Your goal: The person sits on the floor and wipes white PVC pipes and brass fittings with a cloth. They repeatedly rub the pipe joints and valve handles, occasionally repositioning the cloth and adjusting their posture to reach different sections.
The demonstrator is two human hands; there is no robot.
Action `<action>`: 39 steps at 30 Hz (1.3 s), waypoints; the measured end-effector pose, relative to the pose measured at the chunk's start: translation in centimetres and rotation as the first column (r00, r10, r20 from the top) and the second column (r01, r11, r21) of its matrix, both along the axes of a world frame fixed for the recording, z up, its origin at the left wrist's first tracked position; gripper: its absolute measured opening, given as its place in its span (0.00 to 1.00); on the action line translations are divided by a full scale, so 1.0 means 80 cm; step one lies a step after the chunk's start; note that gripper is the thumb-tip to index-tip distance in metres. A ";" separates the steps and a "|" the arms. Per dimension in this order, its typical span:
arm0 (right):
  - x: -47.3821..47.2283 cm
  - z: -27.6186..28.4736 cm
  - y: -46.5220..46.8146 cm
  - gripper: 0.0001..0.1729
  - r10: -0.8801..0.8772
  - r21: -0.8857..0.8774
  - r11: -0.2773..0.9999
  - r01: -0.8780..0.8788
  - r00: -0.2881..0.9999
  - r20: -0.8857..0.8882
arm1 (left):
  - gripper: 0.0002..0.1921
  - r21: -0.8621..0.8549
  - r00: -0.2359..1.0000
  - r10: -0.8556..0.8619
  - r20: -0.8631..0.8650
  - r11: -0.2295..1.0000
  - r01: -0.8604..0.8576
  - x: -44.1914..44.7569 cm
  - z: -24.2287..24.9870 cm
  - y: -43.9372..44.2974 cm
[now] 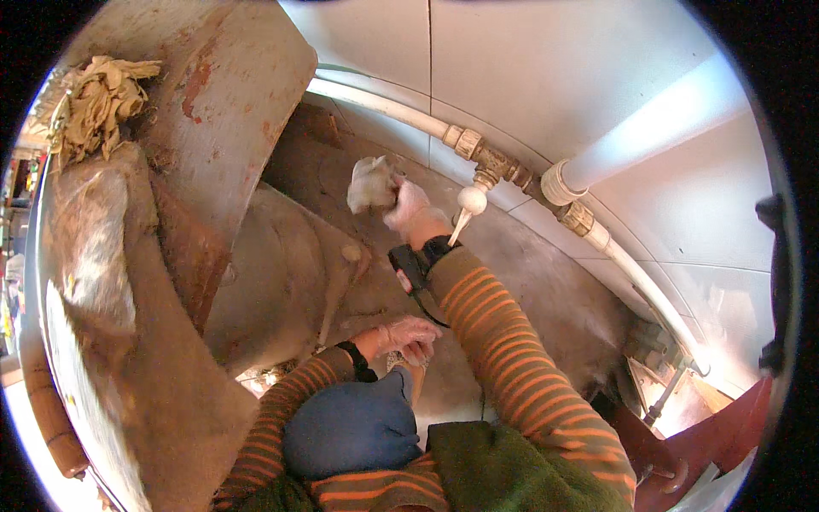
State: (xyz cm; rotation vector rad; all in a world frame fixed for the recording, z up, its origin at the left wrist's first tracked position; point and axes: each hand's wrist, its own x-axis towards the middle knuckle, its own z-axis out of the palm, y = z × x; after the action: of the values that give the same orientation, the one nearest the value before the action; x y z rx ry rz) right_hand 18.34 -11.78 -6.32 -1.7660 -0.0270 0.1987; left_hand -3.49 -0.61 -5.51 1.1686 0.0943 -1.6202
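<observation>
My right hand, in a thin clear glove, reaches forward over the dusty floor and is closed on a crumpled pale cloth. A black strap with a small dark device sits at that wrist. Just right of it a white-handled valve hangs from the pipe fitting. Nearer my body, my left hand, gloved as well, is held low with its fingers curled; whether anything lies inside them cannot be made out. Below it my knee in blue trousers and part of a foot show.
A pale plastic pipe with joints runs along the tiled wall. A rusty metal panel and a dusty machine body stand at the left, with a crumpled tan cloth on top. Red metal parts lie lower right.
</observation>
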 end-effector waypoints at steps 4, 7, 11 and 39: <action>0.052 0.048 0.024 0.17 0.172 0.668 -0.243 0.703 0.709 -0.684 | 0.25 -0.115 0.974 -0.047 0.222 0.991 0.074 -0.001 -0.004 0.005; 0.067 0.054 0.012 0.17 0.105 0.678 -0.335 0.655 0.741 -0.663 | 0.26 -0.105 0.993 -0.057 0.100 0.992 0.068 -0.001 -0.012 0.008; 0.049 0.035 -0.008 0.17 -0.015 0.715 -0.439 0.544 0.791 -0.612 | 0.27 -0.268 0.927 -0.007 0.375 0.957 0.115 -0.005 -0.017 0.007; 0.031 -0.020 -0.012 0.21 -0.397 0.021 0.916 0.401 0.896 0.199 | 0.24 -0.032 0.998 -0.028 0.065 0.999 0.030 0.001 0.000 0.007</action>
State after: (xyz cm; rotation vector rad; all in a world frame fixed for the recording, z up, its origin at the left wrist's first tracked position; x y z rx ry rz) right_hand 20.78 -12.75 -7.92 -1.7650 0.1940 -0.2803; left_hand -3.37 -0.05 -5.51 1.2003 0.0096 -1.6021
